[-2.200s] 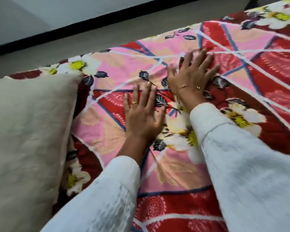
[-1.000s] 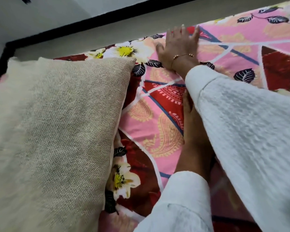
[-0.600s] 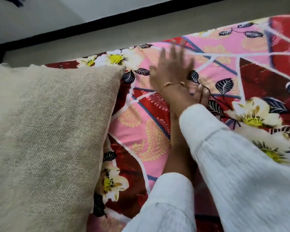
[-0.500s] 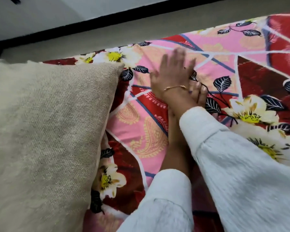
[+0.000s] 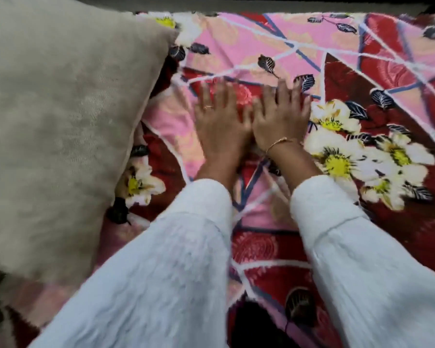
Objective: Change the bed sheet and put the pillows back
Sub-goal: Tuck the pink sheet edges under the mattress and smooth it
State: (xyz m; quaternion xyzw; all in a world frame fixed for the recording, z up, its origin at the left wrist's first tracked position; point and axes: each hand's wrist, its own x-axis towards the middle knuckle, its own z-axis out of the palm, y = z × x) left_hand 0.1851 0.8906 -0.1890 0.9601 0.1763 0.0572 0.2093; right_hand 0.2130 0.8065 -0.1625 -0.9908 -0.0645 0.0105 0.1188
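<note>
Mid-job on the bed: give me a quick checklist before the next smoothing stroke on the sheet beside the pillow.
1. Left hand flat on the floral bed sheet, no grip: ok.
2. Right hand flat beside it, fingers straight: ok.
3. Sheet ahead of the fingertips lies without big folds: ok, though the picture is blurred.
4. Beige pillow lies on the sheet, apart from the left hand: ok.
5. Far sheet edge tucked: cannot tell.
6. Second pillow placed: cannot tell, only one shows.

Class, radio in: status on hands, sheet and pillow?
Left hand and right hand flat on bed sheet, no grip. Pillow lies left of them. Nothing obstructing.
</note>
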